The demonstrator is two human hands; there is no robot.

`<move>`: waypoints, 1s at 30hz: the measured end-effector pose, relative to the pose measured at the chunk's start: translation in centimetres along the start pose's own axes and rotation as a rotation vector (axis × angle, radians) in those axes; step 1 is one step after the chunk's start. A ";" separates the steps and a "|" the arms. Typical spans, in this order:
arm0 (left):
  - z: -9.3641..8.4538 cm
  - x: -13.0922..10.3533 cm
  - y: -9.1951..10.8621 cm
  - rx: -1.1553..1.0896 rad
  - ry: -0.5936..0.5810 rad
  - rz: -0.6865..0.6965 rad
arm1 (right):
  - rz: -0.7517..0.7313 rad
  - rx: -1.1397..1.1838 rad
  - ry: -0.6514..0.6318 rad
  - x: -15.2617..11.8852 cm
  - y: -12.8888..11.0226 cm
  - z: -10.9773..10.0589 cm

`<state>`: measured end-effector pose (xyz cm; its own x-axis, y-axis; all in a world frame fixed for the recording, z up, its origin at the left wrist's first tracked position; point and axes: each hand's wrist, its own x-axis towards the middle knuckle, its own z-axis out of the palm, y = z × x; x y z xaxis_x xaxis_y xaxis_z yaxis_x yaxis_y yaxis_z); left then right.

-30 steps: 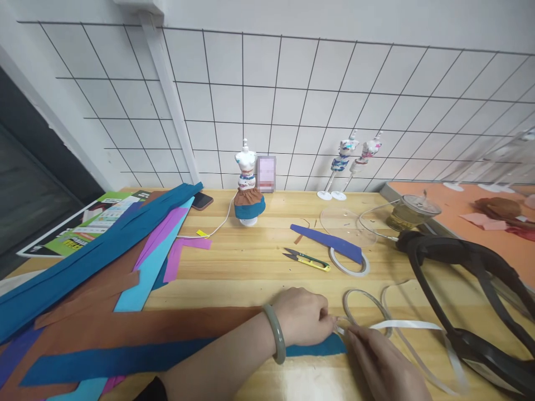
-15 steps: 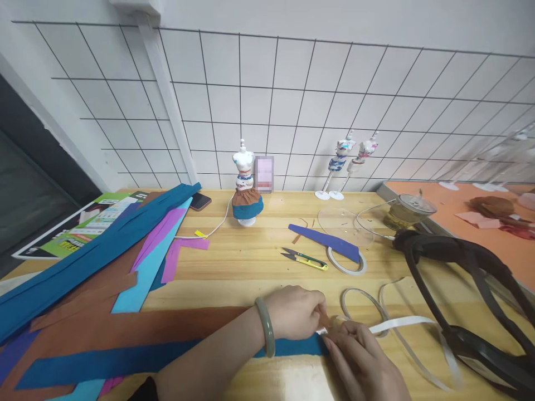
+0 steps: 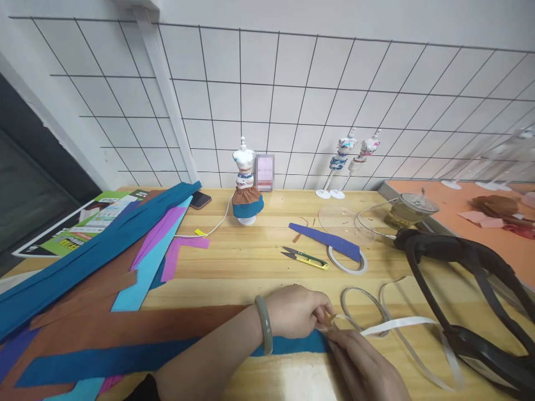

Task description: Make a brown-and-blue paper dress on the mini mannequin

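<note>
Head view: our long, flat blue fabric strip point(image 3: 137, 355) seems mostly untaped, left hand point(image 3: 296, 312) and right hand point(image 3: 365, 359) closed at its right end, grip unclear.

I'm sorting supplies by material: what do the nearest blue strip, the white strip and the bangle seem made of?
The blue strip looks like matte fabric or crepe paper: dull colour, faintly uneven edges. The white strip seems thin, smooth paper or plastic tape, bowing in a curve. The bangle may be polished stone or glass: grey-green with a soft gloss.
</note>
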<state>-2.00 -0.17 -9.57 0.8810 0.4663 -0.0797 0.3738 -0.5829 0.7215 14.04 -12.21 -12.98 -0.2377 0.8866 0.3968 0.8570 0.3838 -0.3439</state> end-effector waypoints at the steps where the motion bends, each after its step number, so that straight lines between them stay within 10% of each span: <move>1: 0.0 0.0 0.0 0.006 0.000 0.000 | 0.011 0.006 0.006 0.0 0.1 0.1; 15: -0.2 0.0 0.1 0.096 -0.038 0.085 | 0.365 -0.020 -0.085 0.2 0.1 0.5; 30: -0.5 -0.2 0.5 0.117 -0.061 0.063 | 0.285 0.111 0.087 -0.5 -0.5 0.3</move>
<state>-2.18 -0.22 -8.88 0.9184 0.3872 -0.0810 0.3453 -0.6847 0.6418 13.58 -12.75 -13.26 0.0494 0.9389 0.3406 0.8274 0.1526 -0.5405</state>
